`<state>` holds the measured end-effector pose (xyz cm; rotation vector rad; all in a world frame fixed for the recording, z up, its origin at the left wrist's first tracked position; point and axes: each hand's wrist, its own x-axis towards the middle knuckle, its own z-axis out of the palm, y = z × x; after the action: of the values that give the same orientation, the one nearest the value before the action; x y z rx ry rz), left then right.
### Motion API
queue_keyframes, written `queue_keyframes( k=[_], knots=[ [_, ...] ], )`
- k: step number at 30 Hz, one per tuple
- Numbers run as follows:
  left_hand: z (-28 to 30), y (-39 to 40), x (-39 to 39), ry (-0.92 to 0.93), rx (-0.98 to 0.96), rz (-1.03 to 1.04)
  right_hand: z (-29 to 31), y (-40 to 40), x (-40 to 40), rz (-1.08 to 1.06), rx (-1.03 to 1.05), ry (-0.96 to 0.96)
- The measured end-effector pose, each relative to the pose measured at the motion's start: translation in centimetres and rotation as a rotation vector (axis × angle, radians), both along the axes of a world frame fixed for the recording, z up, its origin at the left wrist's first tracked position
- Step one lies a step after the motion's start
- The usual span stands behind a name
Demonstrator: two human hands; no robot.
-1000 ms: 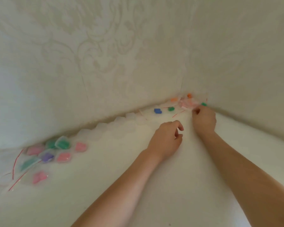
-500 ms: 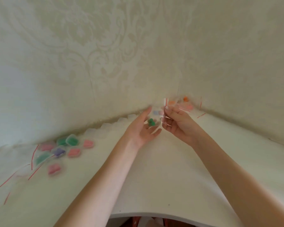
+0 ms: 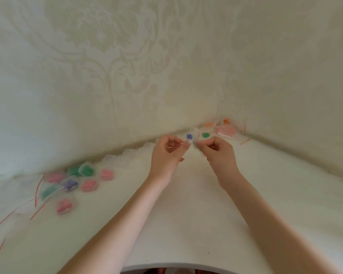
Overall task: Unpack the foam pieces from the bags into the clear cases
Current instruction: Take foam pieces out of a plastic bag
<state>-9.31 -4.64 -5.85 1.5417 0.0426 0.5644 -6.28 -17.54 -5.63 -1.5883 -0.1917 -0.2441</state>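
Note:
My left hand and my right hand meet above the white table, fingertips together, both pinching a small clear bag with a faint green foam piece inside. Behind them on the table lie a blue foam piece and a green foam piece. A heap of clear bags with orange and pink pieces sits in the back corner. At the left, several clear cases hold foam pieces, among them a green one, a pink one and a purple one.
Empty bags with red strips lie at the far left. A row of clear cases lines the wall. Patterned wallpaper rises close behind. The table's curved front edge is near me.
My right hand took a bag from the corner heap and brought it to my left hand. Both hands now pinch it between them, a little nearer to me.

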Motion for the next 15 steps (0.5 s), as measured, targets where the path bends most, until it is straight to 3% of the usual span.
queue_keyframes(
  k=[2,6,10,15],
  knots=[
    [-0.2,-0.8,0.1,0.081,-0.068,-0.152,-0.1,0.7,-0.6,-0.020,-0.166,-0.107],
    [-0.4,-0.4,0.1,0.064,-0.089,-0.180,-0.7,1.3,-1.1,-0.054,-0.358,-0.171],
    [-0.7,0.4,0.0,0.146,-0.138,-0.264,-0.7,1.1,-1.1,0.019,-0.347,-0.129],
    [-0.4,1.2,-0.1,0.282,-0.391,-0.422,0.0,0.3,-1.1,0.228,-0.314,-0.086]
  ],
)
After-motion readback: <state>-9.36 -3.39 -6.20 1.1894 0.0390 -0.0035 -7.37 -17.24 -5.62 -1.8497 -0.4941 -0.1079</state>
